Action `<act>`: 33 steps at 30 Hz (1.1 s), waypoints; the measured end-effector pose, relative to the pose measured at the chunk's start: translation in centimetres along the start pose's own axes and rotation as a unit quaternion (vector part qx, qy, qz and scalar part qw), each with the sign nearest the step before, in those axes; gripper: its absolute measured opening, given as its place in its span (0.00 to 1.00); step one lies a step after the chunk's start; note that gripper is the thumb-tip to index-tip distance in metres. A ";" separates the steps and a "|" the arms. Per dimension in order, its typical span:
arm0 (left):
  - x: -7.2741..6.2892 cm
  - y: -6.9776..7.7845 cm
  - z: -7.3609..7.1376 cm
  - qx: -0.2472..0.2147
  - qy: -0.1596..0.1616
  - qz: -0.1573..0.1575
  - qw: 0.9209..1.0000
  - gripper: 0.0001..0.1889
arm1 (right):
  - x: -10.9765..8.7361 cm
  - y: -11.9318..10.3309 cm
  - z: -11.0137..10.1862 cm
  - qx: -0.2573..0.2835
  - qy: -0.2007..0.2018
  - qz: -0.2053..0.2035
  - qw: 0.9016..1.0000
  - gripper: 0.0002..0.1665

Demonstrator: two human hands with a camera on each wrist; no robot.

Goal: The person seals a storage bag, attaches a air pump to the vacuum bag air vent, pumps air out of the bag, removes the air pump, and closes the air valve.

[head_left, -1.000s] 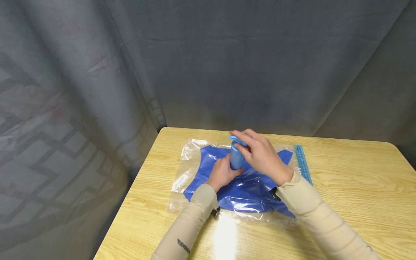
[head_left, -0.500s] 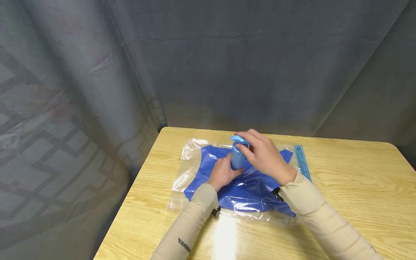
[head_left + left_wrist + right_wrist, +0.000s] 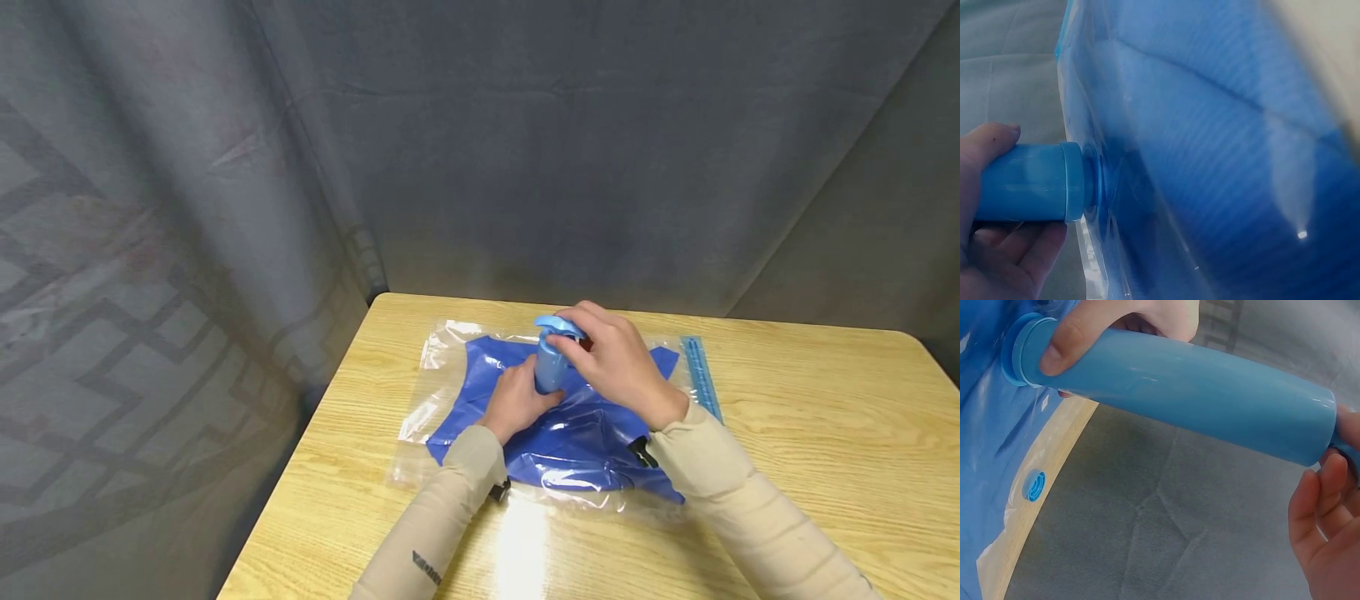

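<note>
Pump [image 3: 1210, 400] stands on the bag [image 3: 416, 417], above the tabletop [image 3: 825, 400]. Your left hand [image 3: 517, 400] keeps a curled grip round it, low down; your right hand [image 3: 618, 358] has its bent fingers on the handle [image 3: 555, 322]. Cloth [image 3: 570, 446] is already inside; the bag looks loose, so I judge some air is left to draw out. Hidden is how tightly the pump sits; whether the zip [image 3: 701, 379] is fully sealed, I cannot tell.

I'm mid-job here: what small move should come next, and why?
Probably draw the pump handle upward with the right hand while the left hand steadies the barrel: the handle sits close to the barrel's top, the right hand holds it, and the barrel's base meets the plastic bag.
</note>
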State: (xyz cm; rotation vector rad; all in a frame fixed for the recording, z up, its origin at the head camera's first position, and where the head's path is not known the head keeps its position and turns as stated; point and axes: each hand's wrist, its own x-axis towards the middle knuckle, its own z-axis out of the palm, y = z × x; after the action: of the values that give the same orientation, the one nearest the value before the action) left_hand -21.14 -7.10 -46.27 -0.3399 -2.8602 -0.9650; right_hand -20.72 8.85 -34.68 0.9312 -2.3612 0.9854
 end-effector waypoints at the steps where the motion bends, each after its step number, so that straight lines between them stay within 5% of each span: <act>1: 0.0 0.0 0.0 -0.001 0.000 0.000 1.000 0.29 | 0.0 0.0 0.0 0.000 0.003 -0.003 1.000 0.14; 20: -0.1 0.0 0.0 0.000 0.008 0.003 1.000 0.28 | 0.4 -0.5 -0.5 -0.017 0.021 -0.037 0.999 0.14; 33: -0.1 0.0 -0.1 -0.007 0.003 -0.006 1.000 0.29 | 2.0 -2.5 -2.5 -0.004 0.086 -0.060 0.994 0.14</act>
State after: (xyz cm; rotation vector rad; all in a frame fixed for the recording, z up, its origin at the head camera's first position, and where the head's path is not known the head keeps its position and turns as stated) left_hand -21.00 -7.21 -46.22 -0.3211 -2.8541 -0.9878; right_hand -19.97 8.56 -30.67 0.9356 -2.1397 0.9675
